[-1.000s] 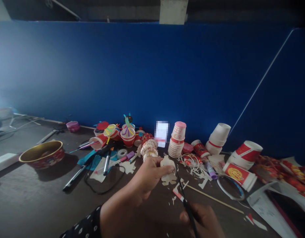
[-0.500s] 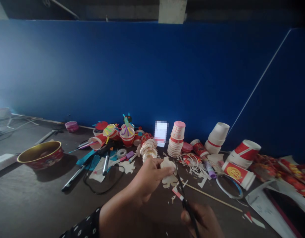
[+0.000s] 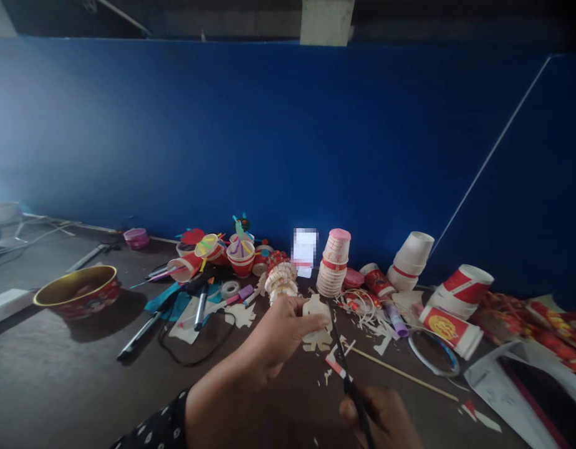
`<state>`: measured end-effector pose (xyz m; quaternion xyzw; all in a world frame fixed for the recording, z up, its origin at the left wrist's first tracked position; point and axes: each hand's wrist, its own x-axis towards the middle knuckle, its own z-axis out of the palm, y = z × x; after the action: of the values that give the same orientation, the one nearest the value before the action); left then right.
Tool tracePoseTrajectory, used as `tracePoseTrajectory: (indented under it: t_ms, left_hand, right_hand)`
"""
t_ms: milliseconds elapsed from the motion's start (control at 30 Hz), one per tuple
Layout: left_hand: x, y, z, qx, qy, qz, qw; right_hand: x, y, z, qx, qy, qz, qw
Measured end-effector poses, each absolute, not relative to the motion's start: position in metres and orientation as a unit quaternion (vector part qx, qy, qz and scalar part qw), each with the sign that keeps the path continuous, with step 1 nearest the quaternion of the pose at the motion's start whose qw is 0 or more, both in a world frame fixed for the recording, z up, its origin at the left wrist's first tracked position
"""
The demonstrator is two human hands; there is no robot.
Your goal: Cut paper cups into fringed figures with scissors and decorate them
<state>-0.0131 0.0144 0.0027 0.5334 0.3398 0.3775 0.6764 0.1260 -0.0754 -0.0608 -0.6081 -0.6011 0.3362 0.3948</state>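
My left hand point(image 3: 285, 333) pinches a pale cut-out paper piece point(image 3: 317, 312) between thumb and fingers, near the middle of the view. At the lower right, my right hand point(image 3: 379, 415) is wrapped round dark scissors point(image 3: 351, 386). Their blades point up and away, close along the right edge of the paper. Behind the paper, a stack of paper cups point(image 3: 333, 265) with a pink top stands upright. Small paper scraps point(image 3: 327, 376) lie on the table below the paper.
A gold-rimmed bowl point(image 3: 77, 292) stands at the left. Decorated cups point(image 3: 241, 257) and markers point(image 3: 201, 307) lie left of centre. A wooden stick point(image 3: 404, 373), a ring point(image 3: 432, 352), more cups point(image 3: 412, 259) and a dark-screened device point(image 3: 535, 399) are at the right.
The paper piece has turned slightly in my left hand, so its lower lobes show at another angle. The scissors have shifted a little; both hands stay nearly in place.
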Motion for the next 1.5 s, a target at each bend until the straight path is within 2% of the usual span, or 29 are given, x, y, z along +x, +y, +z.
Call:
tracePoseTrajectory:
  t_ms: [200, 367, 500, 667, 833, 967, 1200, 1500]
  left_hand:
    - [-0.015, 0.017, 0.004, 0.512, 0.36, 0.377, 0.683]
    - [-0.015, 0.021, 0.001, 0.518, 0.362, 0.357, 0.688]
    - [-0.014, 0.022, 0.0, 0.53, 0.34, 0.367, 0.685]
    - [-0.013, 0.021, 0.002, 0.528, 0.32, 0.364, 0.697]
    - [-0.013, 0.02, 0.003, 0.543, 0.336, 0.352, 0.685]
    - [-0.013, 0.018, 0.004, 0.56, 0.347, 0.357, 0.662]
    - [-0.011, 0.014, 0.002, 0.499, 0.324, 0.324, 0.735]
    - [-0.011, 0.014, 0.007, 0.583, 0.361, 0.33, 0.649]
  right_hand:
    - [0.135, -0.074, -0.064, -0.616, -0.571, 0.344, 0.42]
    - [0.133, -0.073, -0.069, -0.584, -0.53, 0.366, 0.494]
    - [0.135, -0.07, -0.073, -0.599, -0.506, 0.419, 0.458]
    - [0.135, -0.067, -0.067, -0.619, -0.502, 0.415, 0.44]
    - [0.132, -0.069, -0.068, -0.581, -0.495, 0.435, 0.478]
    - [0.136, -0.07, -0.075, -0.569, -0.5, 0.449, 0.474]
    - [0.137, -0.071, -0.071, -0.546, -0.52, 0.46, 0.469]
    - [0.136, -0.072, -0.063, -0.539, -0.557, 0.457, 0.436]
